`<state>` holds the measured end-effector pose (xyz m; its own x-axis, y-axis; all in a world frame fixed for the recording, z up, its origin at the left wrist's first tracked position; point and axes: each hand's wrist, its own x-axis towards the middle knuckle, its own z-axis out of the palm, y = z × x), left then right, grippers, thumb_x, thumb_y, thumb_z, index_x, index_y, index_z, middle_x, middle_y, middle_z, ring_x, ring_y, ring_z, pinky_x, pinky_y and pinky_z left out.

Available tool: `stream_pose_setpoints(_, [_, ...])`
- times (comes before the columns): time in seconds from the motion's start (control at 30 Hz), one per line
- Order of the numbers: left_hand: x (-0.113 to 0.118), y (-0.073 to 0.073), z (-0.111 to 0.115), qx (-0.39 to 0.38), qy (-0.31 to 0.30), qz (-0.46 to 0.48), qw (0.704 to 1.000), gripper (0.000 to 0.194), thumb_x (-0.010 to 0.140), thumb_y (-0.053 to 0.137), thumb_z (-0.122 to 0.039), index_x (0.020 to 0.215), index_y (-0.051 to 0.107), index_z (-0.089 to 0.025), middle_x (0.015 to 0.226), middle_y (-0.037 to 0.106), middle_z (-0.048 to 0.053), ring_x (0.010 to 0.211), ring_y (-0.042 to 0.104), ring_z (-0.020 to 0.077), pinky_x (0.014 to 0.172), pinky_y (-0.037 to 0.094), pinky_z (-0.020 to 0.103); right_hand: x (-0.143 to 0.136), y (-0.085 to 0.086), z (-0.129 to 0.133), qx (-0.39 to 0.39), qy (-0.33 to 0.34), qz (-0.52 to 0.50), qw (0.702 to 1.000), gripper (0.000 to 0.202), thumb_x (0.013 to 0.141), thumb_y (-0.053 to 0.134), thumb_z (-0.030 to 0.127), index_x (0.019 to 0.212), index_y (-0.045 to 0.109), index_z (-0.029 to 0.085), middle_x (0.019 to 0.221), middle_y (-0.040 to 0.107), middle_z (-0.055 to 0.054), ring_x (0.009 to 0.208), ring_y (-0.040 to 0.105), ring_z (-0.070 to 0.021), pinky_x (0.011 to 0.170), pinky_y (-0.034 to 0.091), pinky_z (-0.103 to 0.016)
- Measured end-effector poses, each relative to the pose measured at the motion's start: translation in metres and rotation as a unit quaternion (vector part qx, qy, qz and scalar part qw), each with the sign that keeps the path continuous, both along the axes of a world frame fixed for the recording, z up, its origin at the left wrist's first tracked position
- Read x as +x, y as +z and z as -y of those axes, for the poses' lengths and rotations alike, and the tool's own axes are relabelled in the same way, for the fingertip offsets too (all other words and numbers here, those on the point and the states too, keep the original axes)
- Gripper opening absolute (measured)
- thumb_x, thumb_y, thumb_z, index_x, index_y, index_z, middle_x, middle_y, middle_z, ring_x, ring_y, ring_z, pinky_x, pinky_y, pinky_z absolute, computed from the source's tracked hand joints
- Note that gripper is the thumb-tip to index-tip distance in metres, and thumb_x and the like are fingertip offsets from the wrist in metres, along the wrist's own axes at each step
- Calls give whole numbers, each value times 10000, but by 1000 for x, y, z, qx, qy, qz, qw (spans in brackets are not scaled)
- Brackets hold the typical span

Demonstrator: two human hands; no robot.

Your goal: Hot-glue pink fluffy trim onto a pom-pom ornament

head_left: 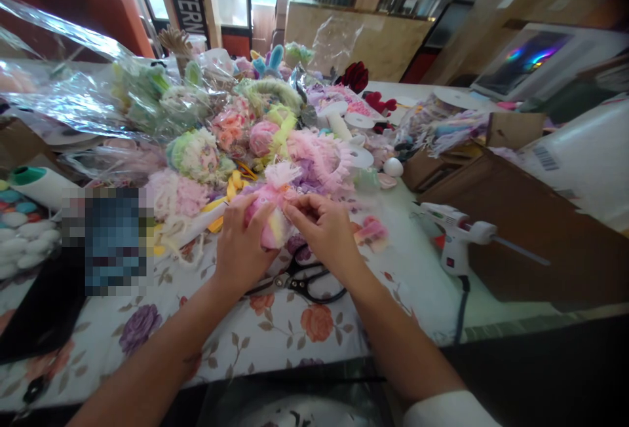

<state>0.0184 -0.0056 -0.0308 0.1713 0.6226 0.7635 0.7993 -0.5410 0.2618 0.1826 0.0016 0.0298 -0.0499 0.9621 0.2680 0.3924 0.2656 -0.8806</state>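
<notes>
A pink, rounded craft piece (274, 225) with a pale yellow patch and a frilly white-pink tuft on top is held above the table. My left hand (244, 234) wraps round its left side. At its right side my right hand (317, 221) has thumb and forefinger pinched together against it; whatever lies between those fingertips is too small to make out. Beneath my hands, black-handled scissors (304, 283) lie on the flowered cloth (216, 329). Behind the piece sits a ring of pink frilled trim (339, 158).
A white glue gun (455, 230) with a glue stick in its back stands at the right, beside a cardboard box (550, 237). Yarn, trims and plastic-wrapped pieces heap up behind. A white cone (42, 185) and a dark device with a blurred screen (115, 240) are at left.
</notes>
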Motion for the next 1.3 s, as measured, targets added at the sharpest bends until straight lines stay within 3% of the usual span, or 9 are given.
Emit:
stream_pose_setpoints(0.83, [-2,-2,1,8,5,-28,1000,676,687,746,-140,1315,505,-205,1329,520,179,1238,512,377,1052,474,548,-7,-3,2,21,-37,3,999,204,850,677,317,714,657,166,643,650,2,579,539,-123,555,399,-250])
stream_pose_setpoints(1.3, [-2,-2,0,31,8,-10,999,668,687,740,-164,1308,498,-210,1308,528,168,1246,530,361,1055,480,520,-10,-4,1,80,-52,84,992,148,869,681,251,747,706,170,690,708,-22,624,596,-153,604,423,-268])
